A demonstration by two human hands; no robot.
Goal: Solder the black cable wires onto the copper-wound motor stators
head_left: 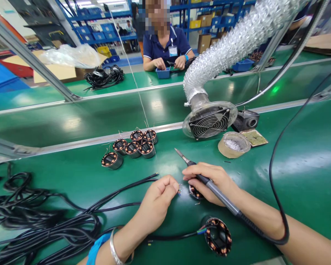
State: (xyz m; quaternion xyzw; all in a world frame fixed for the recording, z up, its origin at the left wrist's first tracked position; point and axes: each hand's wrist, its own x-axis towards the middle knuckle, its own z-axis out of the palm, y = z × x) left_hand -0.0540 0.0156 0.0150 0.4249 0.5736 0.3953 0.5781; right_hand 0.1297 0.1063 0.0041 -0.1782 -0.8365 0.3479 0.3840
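Observation:
My left hand [158,200] is closed in a pinch on the end of a black cable [121,207]. Small coloured wire ends show at its fingertips. Held like a pen in my right hand [213,178] is a soldering iron [220,195], its tip pointing up and left above the bench. Partly hidden beneath the right fingers sits a motor stator [193,191] with copper windings. Nearer to me, another stator [218,237] lies tilted, with coloured wires from a black cable [179,236] reaching its rim.
Several stators [132,148] stand at the bench's back edge. Coiled black cables [44,221] cover the left. A fume extractor [209,123] hangs behind a round solder container [233,145] and a sponge [255,137]. Across the line, a co-worker [165,48] handles parts over a blue bin [163,73].

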